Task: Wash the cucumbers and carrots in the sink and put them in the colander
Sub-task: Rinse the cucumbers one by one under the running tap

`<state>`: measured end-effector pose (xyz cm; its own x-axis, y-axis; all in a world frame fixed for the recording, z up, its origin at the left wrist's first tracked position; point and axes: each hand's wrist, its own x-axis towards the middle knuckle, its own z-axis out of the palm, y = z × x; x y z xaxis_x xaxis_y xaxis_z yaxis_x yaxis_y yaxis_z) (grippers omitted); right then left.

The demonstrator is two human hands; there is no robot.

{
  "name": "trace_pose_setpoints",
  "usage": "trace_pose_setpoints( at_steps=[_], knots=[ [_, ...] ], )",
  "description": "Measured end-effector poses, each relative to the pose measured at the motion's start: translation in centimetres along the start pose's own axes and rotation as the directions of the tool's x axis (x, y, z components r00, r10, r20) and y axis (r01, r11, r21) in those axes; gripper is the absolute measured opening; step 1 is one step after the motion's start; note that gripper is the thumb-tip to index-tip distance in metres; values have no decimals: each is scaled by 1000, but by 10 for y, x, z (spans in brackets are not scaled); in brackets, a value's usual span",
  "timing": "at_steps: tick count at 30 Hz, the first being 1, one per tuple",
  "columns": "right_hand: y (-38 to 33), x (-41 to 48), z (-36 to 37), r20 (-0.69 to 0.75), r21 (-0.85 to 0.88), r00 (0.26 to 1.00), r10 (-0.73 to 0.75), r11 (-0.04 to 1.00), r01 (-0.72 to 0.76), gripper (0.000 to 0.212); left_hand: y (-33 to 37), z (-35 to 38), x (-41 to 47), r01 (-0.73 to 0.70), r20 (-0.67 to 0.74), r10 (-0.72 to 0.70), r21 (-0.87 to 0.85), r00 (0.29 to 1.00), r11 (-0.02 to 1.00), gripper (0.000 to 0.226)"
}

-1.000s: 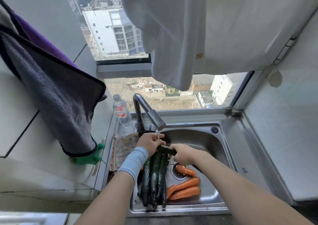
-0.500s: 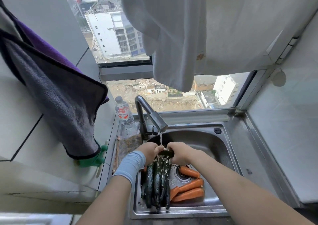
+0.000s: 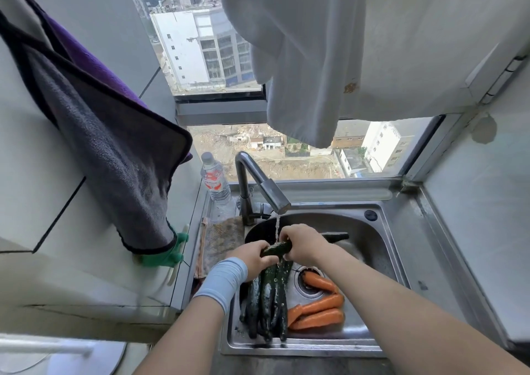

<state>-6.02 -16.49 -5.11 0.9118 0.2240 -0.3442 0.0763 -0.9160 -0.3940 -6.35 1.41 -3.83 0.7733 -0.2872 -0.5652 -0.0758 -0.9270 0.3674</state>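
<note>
The left hand (image 3: 252,258) and right hand (image 3: 304,245) each curl round an end of one cucumber (image 3: 276,249) under the faucet (image 3: 269,192) stream at mid-frame, mid-rinse; next it should go to the colander, which I cannot pick out, before the cucumbers (image 3: 266,303) and carrots (image 3: 318,308) lying lower-centre in the sink (image 3: 301,346).

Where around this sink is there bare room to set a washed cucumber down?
Free: the steel ledge right of the sink and the basin floor back-right, beyond the carrots. Crowded: the basin's front, full of cucumbers and carrots; under the tap, where left hand and right hand grip a cucumber; the left ledge, with cloth and bottle.
</note>
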Motion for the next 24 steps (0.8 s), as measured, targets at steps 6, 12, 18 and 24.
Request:
trace_pose_setpoints(
  at_steps=[6, 12, 18, 24],
  knots=[
    [6, -12, 18, -133, 412, 915, 381, 861, -299, 82, -1, 6, -6, 163, 64, -151, -485, 986, 859, 50],
    [-21, -10, 22, 401, 916, 813, 422, -148, -374, 56, -5, 17, -14, 439, 439, -90, -817, 894, 373, 44],
    [-50, 6, 26, 532, 806, 817, 225, -429, -407, 36, -23, 19, -23, 520, 555, 131, -823, 821, 228, 36],
    [-66, 21, 33, 578, 807, 666, 472, -450, -382, 56, -21, 14, -33, 552, 631, 129, -745, 765, 374, 26]
  ],
)
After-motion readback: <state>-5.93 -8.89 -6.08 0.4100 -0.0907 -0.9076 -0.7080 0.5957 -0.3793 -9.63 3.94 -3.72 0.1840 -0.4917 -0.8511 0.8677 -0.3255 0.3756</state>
